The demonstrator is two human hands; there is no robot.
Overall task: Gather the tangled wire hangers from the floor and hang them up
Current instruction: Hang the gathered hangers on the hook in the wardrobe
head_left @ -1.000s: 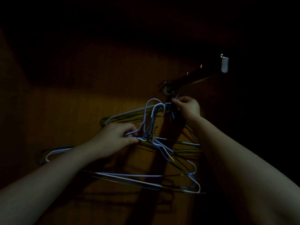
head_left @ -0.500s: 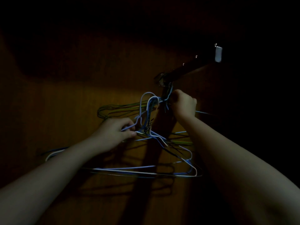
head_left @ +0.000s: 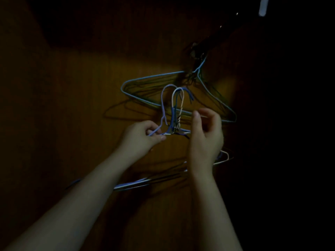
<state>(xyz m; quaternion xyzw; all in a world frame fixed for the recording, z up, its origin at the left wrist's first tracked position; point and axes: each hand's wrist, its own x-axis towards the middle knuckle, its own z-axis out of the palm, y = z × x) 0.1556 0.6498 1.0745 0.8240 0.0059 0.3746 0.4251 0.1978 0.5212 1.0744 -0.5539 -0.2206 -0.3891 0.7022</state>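
Head view: dim light; two bare forearms reach forward toward a brown wood panel.
Bundle: several wire hangers, blue, lilac and white, bunched at the necks. The hooks stand upward side by side. It sits below and left of the rod, apart from it and not hooked on.
Bundle, lower part: bottom bars trail down and left, passing behind the left forearm. One white corner pokes out past the right wrist, well below the rod.
Left hand: below and left of the rod. Fingers curled, thumb and forefinger pinching the lilac wire just left of the necks; it carries the bundle.
Right hand: almost straight below the rod, just right of the necks. Thumb raised, fingers loosely bent and apart, nothing pinched between them. Cannot tell whether the palm edge touches the wires running toward it.
Hung hangers: a pale blue one in front, green ones behind it, hooks over the rod's lower end. The bodies hang tilted, spreading down-left and down-right of the rod, behind the bundle's hooks.
Rod: dark bar slanting up and right, with a few small glints along it.
Tag: small white piece at the rod's upper end, cut by the top edge.
Shadows: faint hanger outlines on the panel, down-left of the rod.
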